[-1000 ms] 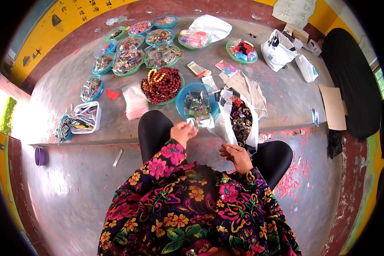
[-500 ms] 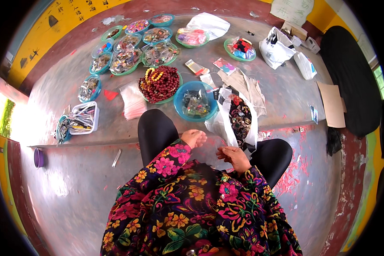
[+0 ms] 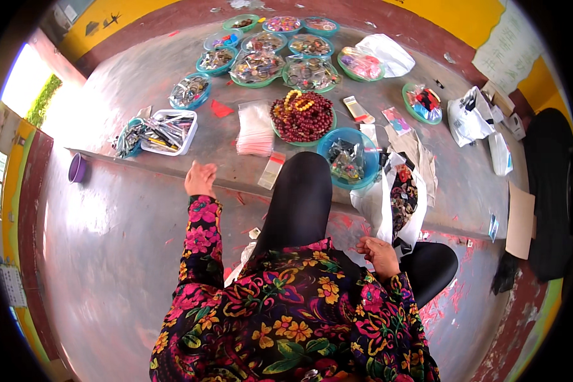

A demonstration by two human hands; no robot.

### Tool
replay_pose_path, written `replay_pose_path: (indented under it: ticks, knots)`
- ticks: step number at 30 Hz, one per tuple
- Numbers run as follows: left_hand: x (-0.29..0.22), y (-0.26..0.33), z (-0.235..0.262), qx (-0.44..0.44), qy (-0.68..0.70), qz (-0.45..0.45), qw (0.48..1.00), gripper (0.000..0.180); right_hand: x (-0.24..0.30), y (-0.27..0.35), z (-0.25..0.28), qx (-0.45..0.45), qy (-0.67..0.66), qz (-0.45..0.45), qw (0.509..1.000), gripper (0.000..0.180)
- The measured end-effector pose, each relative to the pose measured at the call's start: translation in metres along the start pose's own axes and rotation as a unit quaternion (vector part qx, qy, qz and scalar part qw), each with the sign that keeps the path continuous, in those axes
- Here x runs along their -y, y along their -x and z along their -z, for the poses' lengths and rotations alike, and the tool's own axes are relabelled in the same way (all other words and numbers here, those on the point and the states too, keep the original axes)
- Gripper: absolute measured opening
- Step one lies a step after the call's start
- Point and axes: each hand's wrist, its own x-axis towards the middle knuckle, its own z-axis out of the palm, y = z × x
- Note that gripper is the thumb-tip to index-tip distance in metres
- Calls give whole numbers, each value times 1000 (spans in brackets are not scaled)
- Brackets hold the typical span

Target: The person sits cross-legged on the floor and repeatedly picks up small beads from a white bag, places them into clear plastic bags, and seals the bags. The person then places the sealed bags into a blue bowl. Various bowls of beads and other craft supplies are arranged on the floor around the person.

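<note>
Hovering left hand [image 3: 200,178], fingers loosely curled and empty, just short of flat clear packet [image 3: 272,170] lying rightward; right hand [image 3: 377,252] pinching white bag [image 3: 388,207].

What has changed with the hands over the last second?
The left hand swung out to the left, away from the blue bowl, and now hangs open over the step edge, holding nothing visible. The right hand stayed low by the white bag. The bowls and trays did not move.
</note>
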Motion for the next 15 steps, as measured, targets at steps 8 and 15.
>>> replay_pose_path:
  ticks: [8,15]
  knots:
    - [157,-70,122,70,-61,105,990,30,-5,-10,-4,21,11,-30,999,27]
    - [196,-17,-8,83,-631,-66,768,50,-5,-4,2,-3,19,-40,999,29]
